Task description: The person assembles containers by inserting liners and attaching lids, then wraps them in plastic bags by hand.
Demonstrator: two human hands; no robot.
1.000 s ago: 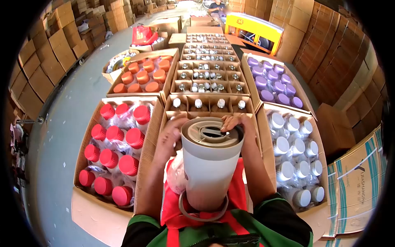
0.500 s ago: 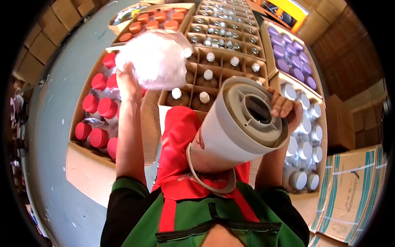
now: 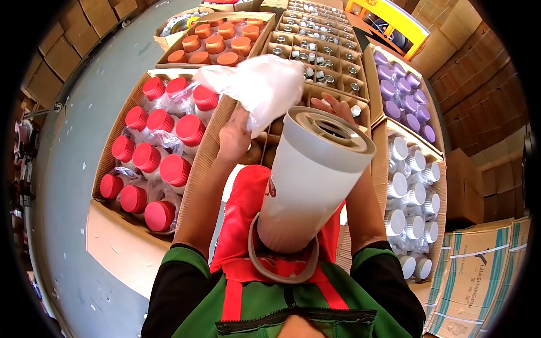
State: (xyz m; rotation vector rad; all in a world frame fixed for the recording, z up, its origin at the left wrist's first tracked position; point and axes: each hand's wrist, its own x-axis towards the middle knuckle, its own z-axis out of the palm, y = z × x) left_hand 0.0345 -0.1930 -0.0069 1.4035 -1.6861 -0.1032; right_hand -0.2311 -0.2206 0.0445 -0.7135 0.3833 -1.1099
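Observation:
In the head view my left hand (image 3: 234, 135) is closed on a crumpled white plastic bag (image 3: 270, 84), above the carton of bottles. A white thermos-like cylinder (image 3: 307, 186) with a beige rim leans against the red apron, its loop handle at the lower end. The recessed end with a dark opening faces up. My right hand (image 3: 335, 108) reaches behind that cylinder, partly hidden by it, with its visible fingers stretched out near the bag. Below both hands sits a divided carton (image 3: 366, 115) of white-capped bottles, mostly covered.
Red-lidded containers fill a carton (image 3: 102, 211) on the left. Orange-lidded ones stand in another carton (image 3: 162, 66) farther back. White lids (image 3: 414, 227) and purple lids (image 3: 403, 86) are on the right. A taped carton (image 3: 476, 276) lies at lower right, beside stacked boxes.
My left hand has moved the bag right, toward the cylinder. My right hand has left the cylinder's rim and moved behind it. The cylinder now stands more upright.

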